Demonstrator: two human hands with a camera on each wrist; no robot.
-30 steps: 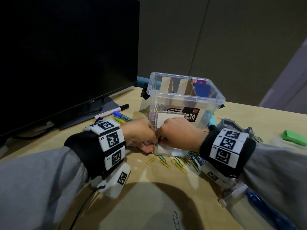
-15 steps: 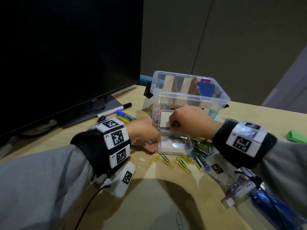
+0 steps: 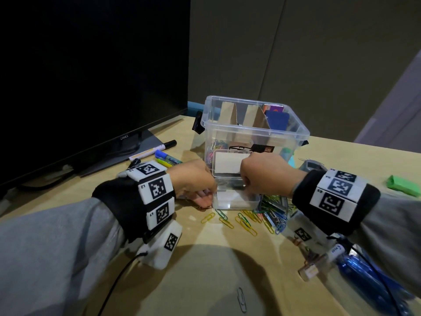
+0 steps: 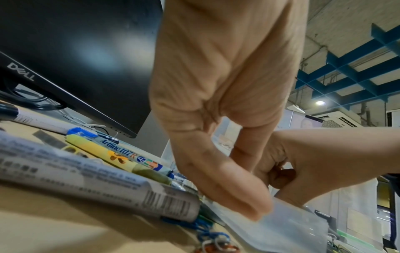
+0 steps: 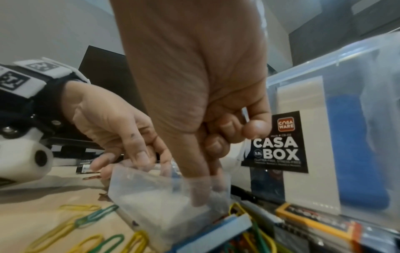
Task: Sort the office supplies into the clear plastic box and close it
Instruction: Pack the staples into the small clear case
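A small clear case (image 3: pixel 237 200) stands on the desk in front of the big clear plastic box (image 3: pixel 250 131). My left hand (image 3: pixel 193 179) holds the case's left side with thumb and fingertips (image 4: pixel 249 205). My right hand (image 3: pixel 264 176) pinches the case's hinged lid (image 3: pixel 227 164), which stands upright. In the right wrist view the right hand (image 5: pixel 194 85) curls over the case (image 5: pixel 162 196), with one finger reaching down at its wall. Coloured paper clips (image 3: pixel 246 221) lie loose in front of the case. The big box holds cardboard dividers, clips and a blue item.
A black monitor (image 3: pixel 91 76) fills the left. Markers (image 3: pixel 166 159) lie by its stand. A green item (image 3: pixel 403 185) sits far right. Blue pens (image 3: pixel 369 281) and a small tube lie front right. A lone clip (image 3: pixel 241 299) is near the front edge.
The right hand has risen and swung the small case's lid up from flat to upright. The left hand has stayed on the case's left side.
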